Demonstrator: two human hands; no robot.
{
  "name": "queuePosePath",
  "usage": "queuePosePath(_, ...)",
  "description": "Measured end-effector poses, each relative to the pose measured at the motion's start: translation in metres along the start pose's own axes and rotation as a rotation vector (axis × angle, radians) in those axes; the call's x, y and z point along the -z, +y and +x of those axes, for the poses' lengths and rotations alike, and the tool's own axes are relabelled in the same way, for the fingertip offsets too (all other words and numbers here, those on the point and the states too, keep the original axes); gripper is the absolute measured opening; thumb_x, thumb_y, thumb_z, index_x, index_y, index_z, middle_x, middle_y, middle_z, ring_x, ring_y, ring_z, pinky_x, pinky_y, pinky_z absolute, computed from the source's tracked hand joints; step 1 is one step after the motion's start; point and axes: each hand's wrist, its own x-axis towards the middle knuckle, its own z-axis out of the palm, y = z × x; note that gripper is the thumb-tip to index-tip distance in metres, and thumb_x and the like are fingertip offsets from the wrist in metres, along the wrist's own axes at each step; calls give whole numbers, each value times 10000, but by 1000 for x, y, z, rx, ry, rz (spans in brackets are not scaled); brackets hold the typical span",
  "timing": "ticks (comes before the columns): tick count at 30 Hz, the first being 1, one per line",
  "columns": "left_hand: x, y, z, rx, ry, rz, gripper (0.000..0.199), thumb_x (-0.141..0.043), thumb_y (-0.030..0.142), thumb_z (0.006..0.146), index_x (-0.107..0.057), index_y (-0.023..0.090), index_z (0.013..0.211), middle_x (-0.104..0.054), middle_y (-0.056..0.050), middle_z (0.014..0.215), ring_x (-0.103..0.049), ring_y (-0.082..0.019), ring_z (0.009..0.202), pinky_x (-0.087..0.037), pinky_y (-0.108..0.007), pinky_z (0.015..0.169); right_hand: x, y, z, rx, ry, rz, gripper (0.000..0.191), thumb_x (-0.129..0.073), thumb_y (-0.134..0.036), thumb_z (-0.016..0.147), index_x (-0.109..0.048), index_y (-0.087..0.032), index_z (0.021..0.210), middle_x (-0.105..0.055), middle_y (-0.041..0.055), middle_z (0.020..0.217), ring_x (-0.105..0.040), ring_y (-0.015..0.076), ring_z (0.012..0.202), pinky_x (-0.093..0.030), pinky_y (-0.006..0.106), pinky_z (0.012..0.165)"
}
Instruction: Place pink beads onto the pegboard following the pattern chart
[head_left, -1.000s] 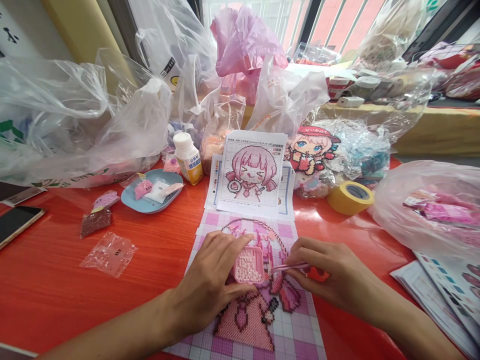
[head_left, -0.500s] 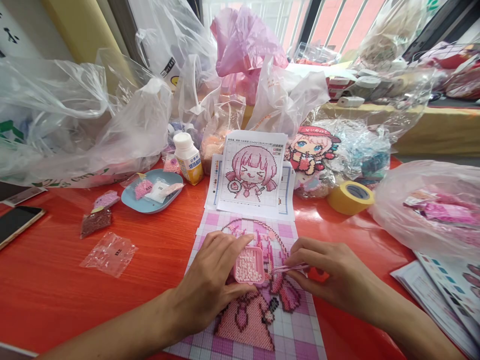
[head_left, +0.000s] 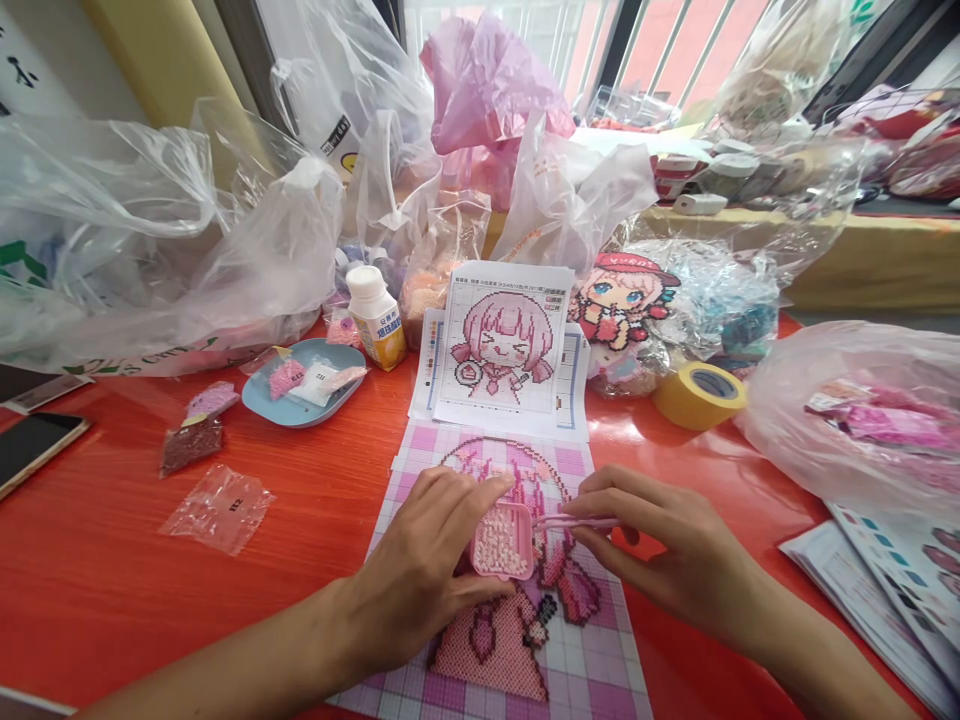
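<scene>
The left hand (head_left: pixel 420 560) is gripping the tray (head_left: pixel 501 576) between thumb and fingers, its hold narrow — just the width of the tray. The tray is sitting over the middle of the board (head_left: pixel 600 675), holding many small pale beads (head_left: pixel 499 540); whether it is touching the board, I cannot tell. The right hand (head_left: pixel 667 535) is pinching the tweezers (head_left: pixel 581 522) between thumb and fingers, its grip closed on them. They are lying nearly level, their tips pointing left at the tray's right edge; whether the tips are touching it or holding a bead is too small to tell.

Under and around the hands, a pink bead picture (head_left: pixel 491 655) with dark outlines is covering part of the checked board. The chart (head_left: pixel 506 345) is standing just beyond the board, showing a pink-haired figure. To its left, the bottle (head_left: pixel 376 318) is standing upright just beside the blue plate (head_left: pixel 262 410), which is holding small packets (head_left: pixel 319 382). The clear bag (head_left: pixel 220 508) is lying flat nearer the left forearm — well apart from the tray. The yellow tape (head_left: pixel 699 396) is resting on the red table (head_left: pixel 97 600), right of the chart.
</scene>
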Motion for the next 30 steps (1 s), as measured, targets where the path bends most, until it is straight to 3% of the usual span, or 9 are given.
queuePosePath(6,-1,0,1,-26,-16,-17,578,-631,412,871,-447,70,1299,-676,-130,1050,-616,-261,987,-507,-420,911,-6,0,-1,19,-5,13,158,-542,-141,937,-593,-216,1067,-597,25,891,-574,79,690,-480,188,563)
queuePosePath(30,-2,0,1,-21,-15,-13,594,-643,427,864,-420,126,1324,-685,-121,1052,-636,-263,986,-540,-443,887,-9,1,0,43,1,-4,144,-532,-137,930,-609,-193,1037,-617,28,874,-591,85,695,-490,197,584)
